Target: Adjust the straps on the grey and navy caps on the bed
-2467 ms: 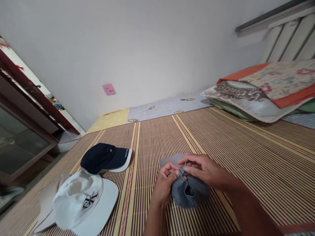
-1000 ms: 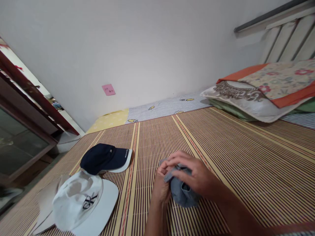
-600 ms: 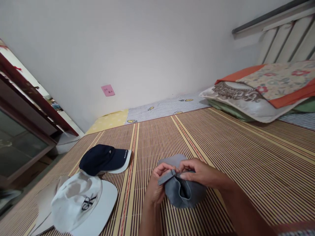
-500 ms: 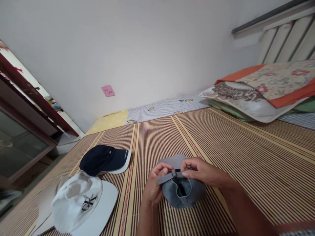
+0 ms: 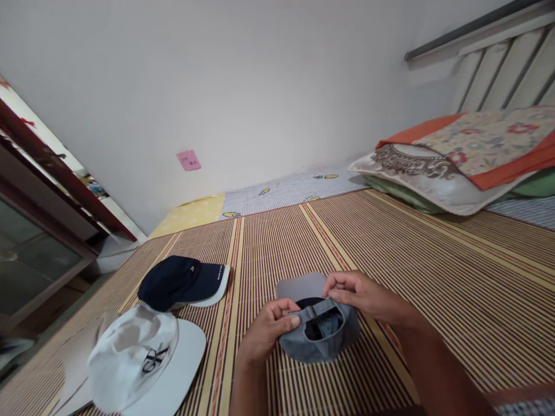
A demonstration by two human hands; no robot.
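The person's left hand (image 5: 266, 329) and right hand (image 5: 364, 294) are both grasping the gray cap (image 5: 321, 349), which is sitting on the striped mat (image 5: 260, 248) in front of the person, to the right of the other headwear. Its paler brim (image 5: 299, 286) is pointing away, toward the wall (image 5: 277, 86), and its back opening is facing the person. The strap (image 5: 309, 314) is running across the top of that opening. The left fingers are pinching the cap's edge at the left end of the strap, with the thumb lying on the near side; the right fingers are pinching the edge at the right end. The buckle on the strap appears to be sitting near the middle, though it is too small to make out clearly.

On the left, a navy cap (image 5: 173, 283) is lying with its white-edged brim pointing right. Nearer the person, a white cap (image 5: 121, 352) is showing dark letters and overlapping a beige item (image 5: 78, 361) whose shape is partly hidden. Well apart, at the far right, a floral cloth (image 5: 481, 138) with orange edges is covering part of a pale pillow (image 5: 451, 185). A pink note (image 5: 188, 160) is hanging on the wall.
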